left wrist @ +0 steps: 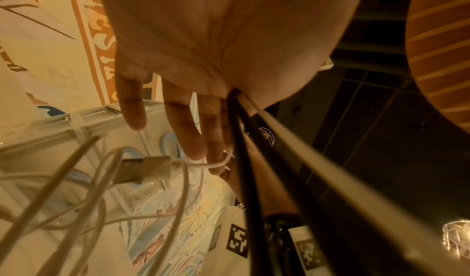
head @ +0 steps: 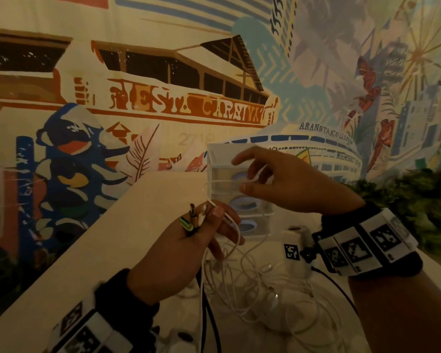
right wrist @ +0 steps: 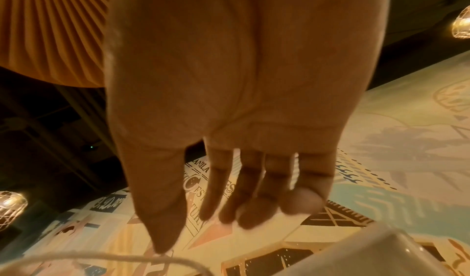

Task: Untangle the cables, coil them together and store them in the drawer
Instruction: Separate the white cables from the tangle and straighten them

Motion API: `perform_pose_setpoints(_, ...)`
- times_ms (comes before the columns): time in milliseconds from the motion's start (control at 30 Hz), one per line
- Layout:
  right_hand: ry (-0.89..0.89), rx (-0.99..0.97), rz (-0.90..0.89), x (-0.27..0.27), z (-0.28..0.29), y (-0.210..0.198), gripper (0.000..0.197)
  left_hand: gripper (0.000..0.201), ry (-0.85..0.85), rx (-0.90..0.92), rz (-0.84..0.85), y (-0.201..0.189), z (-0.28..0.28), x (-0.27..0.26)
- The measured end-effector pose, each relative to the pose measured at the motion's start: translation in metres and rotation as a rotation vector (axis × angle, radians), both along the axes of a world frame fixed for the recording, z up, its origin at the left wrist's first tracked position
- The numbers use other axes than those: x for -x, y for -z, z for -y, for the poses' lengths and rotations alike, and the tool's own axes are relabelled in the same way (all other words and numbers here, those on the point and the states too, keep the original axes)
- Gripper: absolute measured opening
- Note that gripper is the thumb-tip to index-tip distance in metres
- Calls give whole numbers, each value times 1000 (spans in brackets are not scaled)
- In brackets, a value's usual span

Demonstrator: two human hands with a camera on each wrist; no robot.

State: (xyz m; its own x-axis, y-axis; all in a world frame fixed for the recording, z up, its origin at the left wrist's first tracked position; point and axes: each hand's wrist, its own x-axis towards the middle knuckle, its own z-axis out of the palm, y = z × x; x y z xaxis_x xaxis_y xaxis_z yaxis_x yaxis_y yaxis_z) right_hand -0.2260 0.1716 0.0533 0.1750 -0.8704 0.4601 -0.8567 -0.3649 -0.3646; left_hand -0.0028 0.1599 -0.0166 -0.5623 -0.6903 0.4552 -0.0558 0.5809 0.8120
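Note:
My left hand (head: 209, 216) is raised over the table and grips a bunch of cable ends (head: 192, 220), black, yellow-green and white, between thumb and fingers. Black and white cables (left wrist: 257, 139) run down from its palm. A white cable (head: 224, 183) stretches from that bunch to my right hand (head: 247, 180), which pinches it between thumb and fingers in front of the clear drawer unit (head: 214, 154). A loose tangle of white cables (head: 255, 289) lies on the table below both hands. A white USB plug (left wrist: 150, 167) hangs near my left fingers (left wrist: 188, 131).
The drawer unit has blue handles (head: 245, 201), and its drawers look closed. It stands at the back of the pale table (head: 143, 225), against a painted wall. Green plants (head: 405, 200) fill the right side. The table's left edge runs diagonally toward me.

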Motion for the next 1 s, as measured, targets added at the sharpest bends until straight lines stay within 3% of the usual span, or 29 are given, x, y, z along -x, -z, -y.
perform_pose_setpoints(100,-58,83,36,-9,-13,-10,19,39,-20,-13,24,-1,-1,1)
perform_pose_setpoints(267,-133,-399,-161,-25,-19,-6,37,30,-172,-53,-16,5,4,4)
perform_pose_setpoints(467,-125,-402,-187,-33,-4,9,29,28,-236,-18,4,5,5,3)
perform_pose_setpoints(600,-96,-350,-155,-27,-8,4,33,31,-173,-16,49,10,8,3)
perform_pose_setpoints(800,-43,-192,63,-20,-10,-3,32,29,8,-37,166,26,13,4)
perform_pose_setpoints(1000,-16,-197,39,-23,-6,2,33,39,35,11,171,28,17,1)
